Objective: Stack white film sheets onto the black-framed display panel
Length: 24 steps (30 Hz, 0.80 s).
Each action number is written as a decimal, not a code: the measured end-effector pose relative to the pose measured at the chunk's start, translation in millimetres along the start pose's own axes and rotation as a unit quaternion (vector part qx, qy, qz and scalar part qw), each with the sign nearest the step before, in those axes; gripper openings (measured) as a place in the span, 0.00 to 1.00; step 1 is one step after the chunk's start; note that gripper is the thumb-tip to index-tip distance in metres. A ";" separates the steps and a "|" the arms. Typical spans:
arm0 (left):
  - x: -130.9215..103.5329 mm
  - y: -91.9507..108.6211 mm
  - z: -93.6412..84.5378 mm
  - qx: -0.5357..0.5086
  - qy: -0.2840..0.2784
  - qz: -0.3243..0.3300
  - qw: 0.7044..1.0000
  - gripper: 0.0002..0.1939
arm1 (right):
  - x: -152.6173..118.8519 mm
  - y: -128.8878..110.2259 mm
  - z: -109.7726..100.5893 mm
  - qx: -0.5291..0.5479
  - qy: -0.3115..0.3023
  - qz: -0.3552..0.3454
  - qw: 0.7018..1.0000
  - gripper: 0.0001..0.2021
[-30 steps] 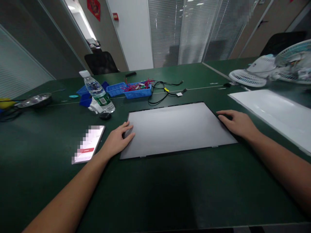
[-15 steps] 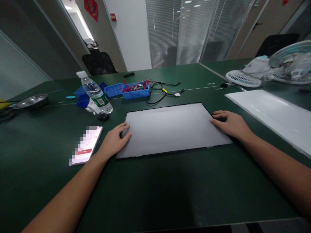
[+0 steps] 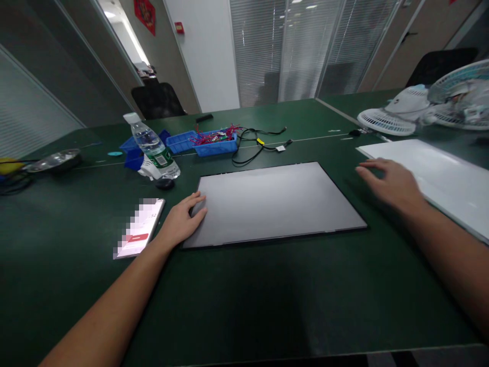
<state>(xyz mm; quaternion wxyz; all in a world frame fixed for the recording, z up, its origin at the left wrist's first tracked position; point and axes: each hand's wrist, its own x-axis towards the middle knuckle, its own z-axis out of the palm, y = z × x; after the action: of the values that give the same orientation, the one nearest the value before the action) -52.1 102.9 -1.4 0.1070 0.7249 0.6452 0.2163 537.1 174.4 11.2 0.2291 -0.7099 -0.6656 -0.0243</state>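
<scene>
A flat grey panel with a thin black edge lies on the green table in front of me. My left hand rests on the panel's left edge, thumb and fingers apart on its surface. Off to the right, my right hand is away from the panel, its thumb and fingers apart with nothing between them. It is near the left edge of a glossy white sheet; whether it touches the sheet I cannot tell.
At the left lie a phone and a black mouse. Behind them stands a tilted water bottle. A blue tray with red wires and black cables lie beyond the panel. White fan parts sit at the back right.
My right hand has let go of the panel's right edge and moved right, toward the white sheet. My left hand has stayed on the left edge.
</scene>
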 end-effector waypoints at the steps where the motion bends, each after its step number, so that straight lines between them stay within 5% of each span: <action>1: -0.2 -0.5 0.3 -0.001 -0.002 0.001 1.000 0.31 | 3.4 15.5 -4.1 -0.021 0.030 0.015 0.999 0.35; 5: -0.9 -1.7 0.5 -0.002 -0.009 0.005 1.000 0.29 | 14.9 91.7 -7.0 -0.154 0.063 0.126 0.978 0.45; 10: -0.9 -0.9 -0.5 0.000 -0.008 0.006 1.000 0.29 | 24.0 141.9 3.6 -0.142 -0.089 0.309 0.936 0.52; 17: -1.4 8.9 -4.6 -0.004 -0.005 0.010 1.000 0.30 | 22.8 117.1 -1.7 -0.157 -0.084 0.269 0.947 0.39; 24: -2.1 7.9 -3.6 -0.003 -0.004 0.018 1.000 0.30 | 5.9 72.7 -16.9 -0.182 -0.033 0.224 0.957 0.38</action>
<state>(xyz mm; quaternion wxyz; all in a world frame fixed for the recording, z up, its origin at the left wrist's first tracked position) -46.8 99.3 4.8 0.1075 0.7369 0.6310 0.2174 611.8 173.2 7.1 0.0735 -0.8707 -0.4813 -0.0694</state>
